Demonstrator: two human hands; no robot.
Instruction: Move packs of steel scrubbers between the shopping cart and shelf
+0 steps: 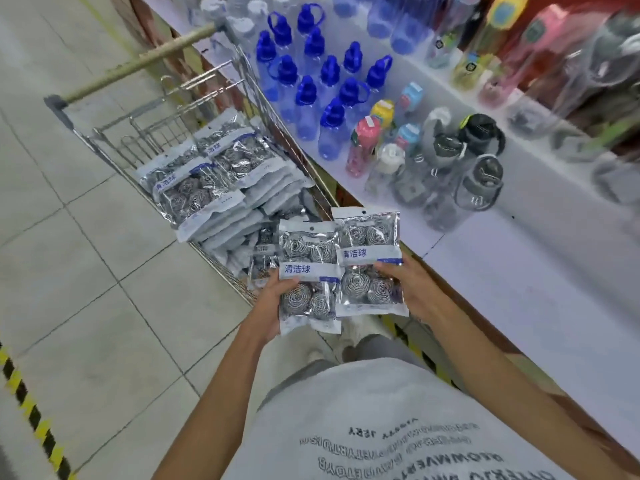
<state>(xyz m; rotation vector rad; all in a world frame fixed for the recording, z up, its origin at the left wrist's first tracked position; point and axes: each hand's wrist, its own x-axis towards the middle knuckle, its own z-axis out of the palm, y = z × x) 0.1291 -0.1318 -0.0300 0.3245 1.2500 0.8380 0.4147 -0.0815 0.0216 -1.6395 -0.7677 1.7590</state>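
At centre frame the left hand [277, 299] grips one glossy clear pack of coiled steel scrubbers [309, 275] and the right hand [410, 289] grips a second pack [370, 261], both just beside the wire shopping cart [145, 133]; slick film could slip, and a hasty swing toward the white shelf [519, 278] at right risks toppling the clear bottles [446, 181]

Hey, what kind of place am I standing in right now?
Most likely a shop aisle: a wire shopping cart piled with scrubber packs beside a white shelf of blue-capped bottles.
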